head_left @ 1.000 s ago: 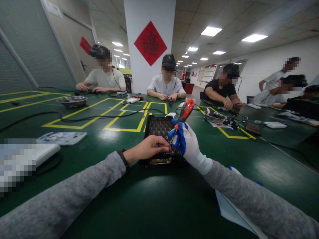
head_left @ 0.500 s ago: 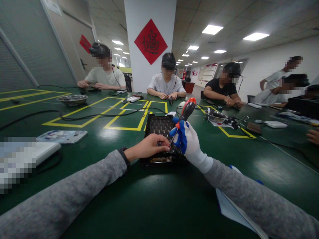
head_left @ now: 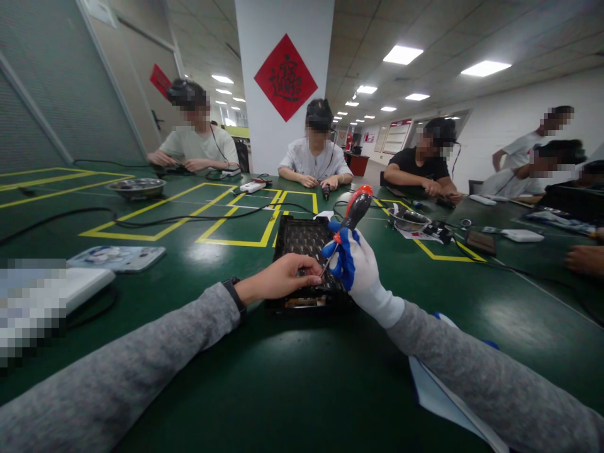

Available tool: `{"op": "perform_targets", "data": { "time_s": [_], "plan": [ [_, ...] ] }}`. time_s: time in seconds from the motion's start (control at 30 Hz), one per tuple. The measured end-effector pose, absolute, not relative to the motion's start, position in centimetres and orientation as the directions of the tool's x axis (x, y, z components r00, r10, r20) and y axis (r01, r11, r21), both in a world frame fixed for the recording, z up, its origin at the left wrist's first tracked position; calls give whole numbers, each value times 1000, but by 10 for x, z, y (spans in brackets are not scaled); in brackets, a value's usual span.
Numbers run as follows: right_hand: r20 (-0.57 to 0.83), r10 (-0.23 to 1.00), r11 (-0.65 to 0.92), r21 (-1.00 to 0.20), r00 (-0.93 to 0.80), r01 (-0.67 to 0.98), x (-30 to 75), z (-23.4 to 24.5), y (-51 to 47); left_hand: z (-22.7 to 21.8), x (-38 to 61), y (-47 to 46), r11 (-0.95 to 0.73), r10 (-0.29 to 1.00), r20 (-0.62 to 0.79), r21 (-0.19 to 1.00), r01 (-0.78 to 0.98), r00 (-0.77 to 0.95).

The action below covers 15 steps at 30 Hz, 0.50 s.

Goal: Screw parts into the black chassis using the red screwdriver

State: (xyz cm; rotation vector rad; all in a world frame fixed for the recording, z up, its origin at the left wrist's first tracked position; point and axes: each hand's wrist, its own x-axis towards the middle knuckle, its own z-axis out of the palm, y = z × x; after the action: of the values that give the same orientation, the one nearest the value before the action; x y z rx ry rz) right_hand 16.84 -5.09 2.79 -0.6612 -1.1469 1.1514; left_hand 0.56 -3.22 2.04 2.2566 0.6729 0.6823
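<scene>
A black rectangular plastic casing (head_left: 282, 236) with a patterned, bumpy inside lies on the green table in front of me. My right hand (head_left: 362, 263), in a white glove with blue coated fingers, is closed around a screwdriver (head_left: 356, 211) with a red and black handle. The tool is tilted, its handle up and its shaft slanting down to the left into the casing. My bare left hand (head_left: 283, 278) reaches over the casing from the left, thumb and fingers pinched together beside the screwdriver's tip. Whatever sits between those fingertips is hidden.
A phone (head_left: 117, 258) and a pixelated white object (head_left: 87, 289) lie at left. Metal bowls (head_left: 136, 189) (head_left: 408, 218) stand farther off. A black cable (head_left: 212, 217) crosses the table. Another glove (head_left: 446, 319) and a light blue sheet (head_left: 443, 396) lie by my right forearm. Several people sit opposite.
My two hands, the screwdriver and the casing stay almost where they were. At the right edge, another person's hand has shifted slightly left.
</scene>
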Motion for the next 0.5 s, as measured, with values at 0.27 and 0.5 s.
{"op": "perform_targets", "data": {
  "time_s": [0.27, 0.5],
  "plan": [
    [414, 875, 479, -814, 251, -328, 173, 22, -48, 11, 3, -28, -429, 884, 400, 900, 81, 240],
    [327, 931, 357, -907, 163, -221, 170, 15, -36, 10, 3, -26, -240, 930, 277, 955, -174, 242]
  ]
}}
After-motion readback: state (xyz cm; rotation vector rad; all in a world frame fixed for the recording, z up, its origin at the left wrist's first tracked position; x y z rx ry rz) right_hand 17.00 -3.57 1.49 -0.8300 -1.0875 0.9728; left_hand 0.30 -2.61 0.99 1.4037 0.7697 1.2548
